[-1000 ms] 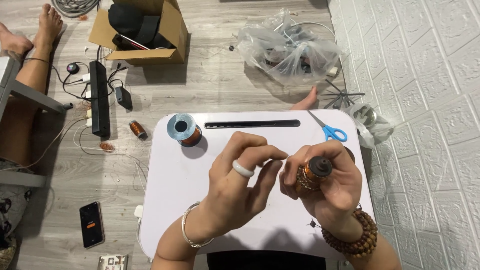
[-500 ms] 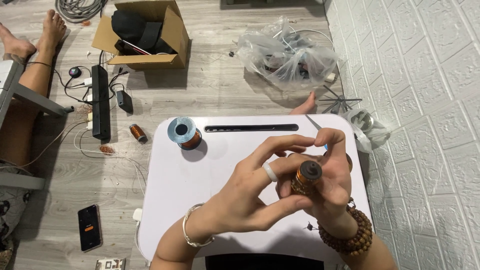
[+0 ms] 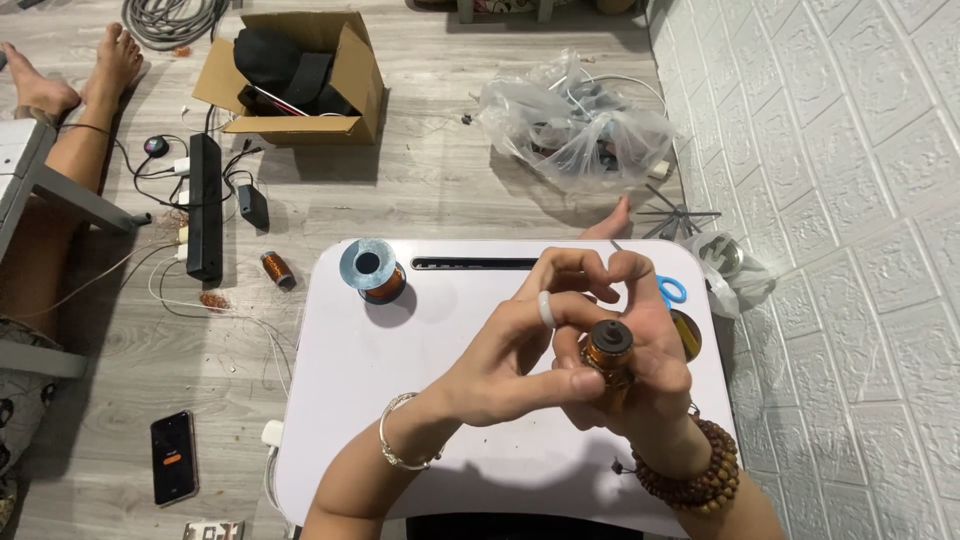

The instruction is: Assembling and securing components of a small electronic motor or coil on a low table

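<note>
Both hands' fingers (image 3: 590, 380) pinch a copper coil (image 3: 608, 358).

Grey wood-plank floor (image 3: 450, 190) under even light; a white embossed brick-pattern wall (image 3: 850, 180) runs down the right side. A white counter (image 3: 400, 400) (rounded corners) sits low on the floor.

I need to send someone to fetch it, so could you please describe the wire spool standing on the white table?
Start at the white lap table on the wooden floor. Near its far left corner, beside the long slot, stands the spool. It has a round silvery-blue top flange over copper-coloured wire, unlike the smaller dark-capped coil held in the hands.
</note>
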